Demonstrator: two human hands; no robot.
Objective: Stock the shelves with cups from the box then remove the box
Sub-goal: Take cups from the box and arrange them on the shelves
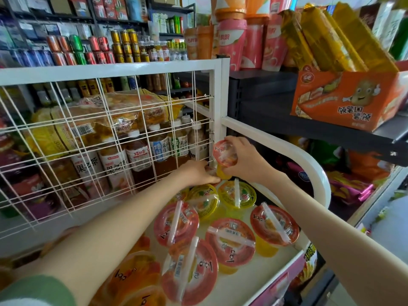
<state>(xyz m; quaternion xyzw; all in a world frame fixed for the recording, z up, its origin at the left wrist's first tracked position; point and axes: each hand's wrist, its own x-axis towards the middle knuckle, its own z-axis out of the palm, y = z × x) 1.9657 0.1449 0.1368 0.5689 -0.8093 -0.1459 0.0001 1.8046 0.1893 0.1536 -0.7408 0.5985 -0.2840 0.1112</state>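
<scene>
Several jelly cups with red lids (230,241) and yellow lids (237,194) stand on the white shelf (260,281) below me. My right hand (241,155) grips a red-lidded cup (224,153), tilted, at the shelf's far corner by the white post. My left hand (198,173) reaches to the same corner, its fingers touching the yellow base of a cup (221,173) under the tilted one. The box is not in view.
A white wire grid panel (106,140) with bottled teas behind it bounds the shelf on the left. A curved white rail (304,160) bounds it on the right. An orange snack carton (344,98) sits on a dark shelf above right. Tall cups (231,43) stand behind the post.
</scene>
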